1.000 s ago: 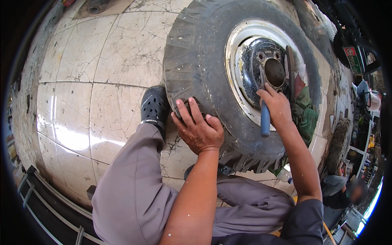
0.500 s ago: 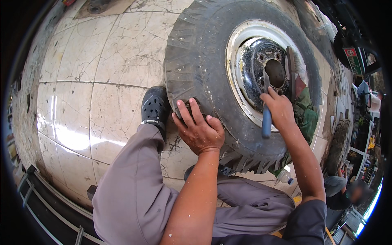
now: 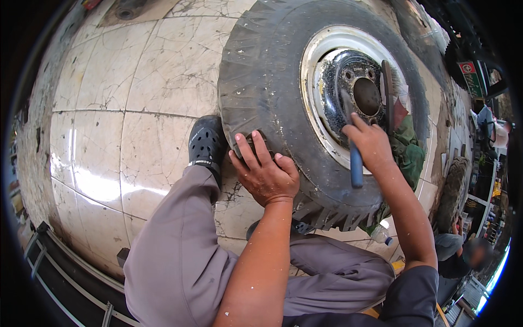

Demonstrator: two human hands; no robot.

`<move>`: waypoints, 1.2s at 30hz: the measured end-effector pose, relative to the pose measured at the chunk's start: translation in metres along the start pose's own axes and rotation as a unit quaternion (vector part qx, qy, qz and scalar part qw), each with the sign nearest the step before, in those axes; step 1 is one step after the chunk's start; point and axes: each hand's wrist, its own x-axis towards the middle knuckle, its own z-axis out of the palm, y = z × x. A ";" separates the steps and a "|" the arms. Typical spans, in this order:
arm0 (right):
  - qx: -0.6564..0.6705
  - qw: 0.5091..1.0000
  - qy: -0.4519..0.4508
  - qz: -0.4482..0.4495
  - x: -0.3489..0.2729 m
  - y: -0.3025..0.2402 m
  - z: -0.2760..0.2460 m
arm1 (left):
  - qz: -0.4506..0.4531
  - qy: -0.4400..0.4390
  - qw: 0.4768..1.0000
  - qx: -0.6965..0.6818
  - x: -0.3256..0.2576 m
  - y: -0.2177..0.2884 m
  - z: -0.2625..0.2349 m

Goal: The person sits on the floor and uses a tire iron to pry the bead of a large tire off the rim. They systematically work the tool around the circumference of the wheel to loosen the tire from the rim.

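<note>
The left hand point(image 3: 268, 175) lies spread on the tire's point(image 3: 272, 71) near edge; the right hand point(image 3: 370, 144) grips a blue-handled tool point(image 3: 356, 168) over the rim point(image 3: 308, 82), its black paint point(image 3: 330, 84) seemingly partly off.

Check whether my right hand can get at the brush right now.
Probably yes: the brush lies close by your right hand with nothing visible between, though the blue-handled tool it grips would likely need setting down first.

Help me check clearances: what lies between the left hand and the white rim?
The head view shows dark tyre sidewall between the left hand and the rim.
</note>
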 end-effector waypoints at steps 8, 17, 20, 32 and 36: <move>0.028 0.999 -0.009 0.046 -0.001 0.002 0.002 | 0.006 0.005 1.000 -0.005 0.000 -0.001 0.001; 0.049 0.997 0.003 0.053 -0.008 0.000 0.001 | 0.001 -0.002 1.000 0.000 0.000 0.001 -0.001; 0.049 0.996 -0.005 0.076 -0.008 -0.001 -0.002 | 0.012 0.008 1.000 0.001 0.001 0.000 0.002; 0.048 0.994 0.004 0.099 0.020 0.009 0.006 | 0.011 0.011 1.000 -0.006 0.001 -0.001 0.004; 0.039 0.995 0.096 0.011 0.021 0.004 0.019 | 0.007 0.000 1.000 0.000 0.000 -0.001 0.001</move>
